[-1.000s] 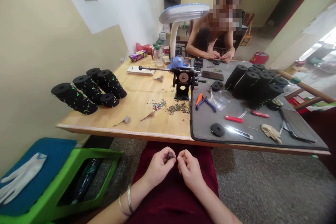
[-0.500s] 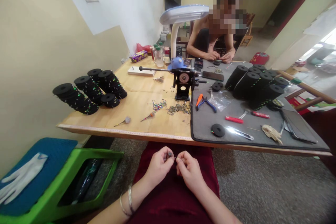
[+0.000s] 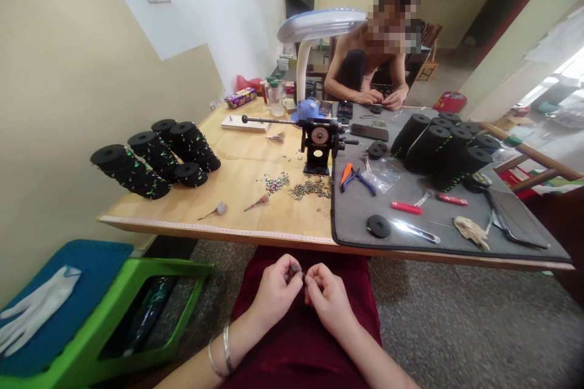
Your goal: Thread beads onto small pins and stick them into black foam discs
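Both my hands rest over my dark red lap, just below the table's front edge. My left hand (image 3: 275, 289) is closed in a pinch on a tiny dark piece (image 3: 295, 268) at its fingertips. My right hand (image 3: 326, 295) is curled in a pinch right beside it, fingertips almost touching the left; what it holds is too small to name. Two bangles sit on my left wrist.
The wooden table (image 3: 237, 176) carries stacks of black foam discs (image 3: 155, 155), a hand-crank winder (image 3: 318, 143), scattered small metal bits (image 3: 310, 187) and a grey mat (image 3: 456, 219) with pliers, cutters and more disc stacks. A desk lamp (image 3: 319, 24) stands behind. Another person sits at the far end. A green stool (image 3: 150, 304) is at my left.
My two hands have drawn slightly closer together at the fingertips. Nothing else has visibly moved.
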Demonstrator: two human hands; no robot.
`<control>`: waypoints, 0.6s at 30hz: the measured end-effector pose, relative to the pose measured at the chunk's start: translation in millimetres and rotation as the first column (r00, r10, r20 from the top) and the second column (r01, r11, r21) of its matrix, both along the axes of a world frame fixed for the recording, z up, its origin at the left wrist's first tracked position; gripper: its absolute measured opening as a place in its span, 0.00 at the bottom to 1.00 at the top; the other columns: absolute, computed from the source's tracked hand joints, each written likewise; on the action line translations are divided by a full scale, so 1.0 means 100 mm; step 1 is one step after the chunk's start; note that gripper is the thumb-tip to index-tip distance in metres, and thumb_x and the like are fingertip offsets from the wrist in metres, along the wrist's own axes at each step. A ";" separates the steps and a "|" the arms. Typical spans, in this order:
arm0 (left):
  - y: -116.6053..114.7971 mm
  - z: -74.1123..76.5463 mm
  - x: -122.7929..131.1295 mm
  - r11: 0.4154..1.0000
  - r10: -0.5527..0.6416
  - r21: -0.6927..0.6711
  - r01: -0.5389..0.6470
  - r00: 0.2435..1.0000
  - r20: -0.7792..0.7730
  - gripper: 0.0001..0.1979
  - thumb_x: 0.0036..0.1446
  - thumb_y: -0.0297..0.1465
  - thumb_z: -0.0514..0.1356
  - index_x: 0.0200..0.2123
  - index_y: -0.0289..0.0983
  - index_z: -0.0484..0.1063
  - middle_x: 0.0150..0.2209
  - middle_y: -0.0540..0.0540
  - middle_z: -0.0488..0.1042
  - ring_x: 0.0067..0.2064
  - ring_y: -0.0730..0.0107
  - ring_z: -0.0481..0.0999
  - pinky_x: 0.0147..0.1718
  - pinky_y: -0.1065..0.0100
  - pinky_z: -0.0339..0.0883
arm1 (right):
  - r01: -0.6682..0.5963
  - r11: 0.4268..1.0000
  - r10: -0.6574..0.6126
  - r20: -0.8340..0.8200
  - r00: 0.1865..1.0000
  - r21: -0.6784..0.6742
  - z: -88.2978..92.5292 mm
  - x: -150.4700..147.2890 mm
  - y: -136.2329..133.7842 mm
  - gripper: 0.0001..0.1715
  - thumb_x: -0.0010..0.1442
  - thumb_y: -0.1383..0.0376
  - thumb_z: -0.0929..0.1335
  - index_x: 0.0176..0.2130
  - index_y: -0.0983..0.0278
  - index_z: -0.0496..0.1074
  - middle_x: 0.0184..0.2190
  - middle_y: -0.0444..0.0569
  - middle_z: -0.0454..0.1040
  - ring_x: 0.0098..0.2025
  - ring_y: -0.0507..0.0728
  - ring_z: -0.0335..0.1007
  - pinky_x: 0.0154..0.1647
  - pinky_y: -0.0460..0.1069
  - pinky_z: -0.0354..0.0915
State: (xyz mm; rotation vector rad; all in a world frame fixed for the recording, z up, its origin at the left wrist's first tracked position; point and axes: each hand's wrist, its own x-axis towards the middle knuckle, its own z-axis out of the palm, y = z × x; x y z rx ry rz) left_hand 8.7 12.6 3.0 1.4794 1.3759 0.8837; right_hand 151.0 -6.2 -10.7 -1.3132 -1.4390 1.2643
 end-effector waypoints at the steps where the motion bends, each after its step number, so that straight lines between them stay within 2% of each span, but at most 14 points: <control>1: 0.00 -0.01 0.00 1.000 -0.002 -0.003 0.002 1.000 0.014 0.03 0.51 0.29 0.56 0.26 0.37 0.64 0.22 0.53 0.65 0.22 0.74 0.63 0.23 0.73 0.58 | 0.003 1.000 -0.003 0.007 1.000 0.005 0.01 0.00 0.00 0.10 0.61 0.61 0.62 0.29 0.62 0.62 0.16 0.40 0.66 0.18 0.50 0.61 0.21 0.44 0.59; 12: -0.01 0.06 -0.01 0.997 -0.076 -0.030 0.078 0.996 0.055 0.02 0.51 0.29 0.55 0.28 0.37 0.66 0.24 0.52 0.67 0.25 0.73 0.65 0.26 0.72 0.60 | 0.041 0.999 -0.041 0.057 0.998 0.005 0.03 0.00 0.00 0.07 0.58 0.65 0.61 0.28 0.61 0.60 0.15 0.39 0.66 0.16 0.50 0.61 0.20 0.43 0.58; 18: -0.01 0.07 -0.02 0.993 -0.108 -0.035 0.110 0.993 0.045 0.02 0.50 0.28 0.56 0.28 0.37 0.68 0.23 0.52 0.68 0.25 0.72 0.65 0.26 0.73 0.59 | 0.027 0.997 -0.037 0.129 0.991 0.073 0.04 0.02 -0.01 0.07 0.58 0.66 0.62 0.28 0.61 0.62 0.15 0.39 0.67 0.17 0.51 0.62 0.21 0.44 0.58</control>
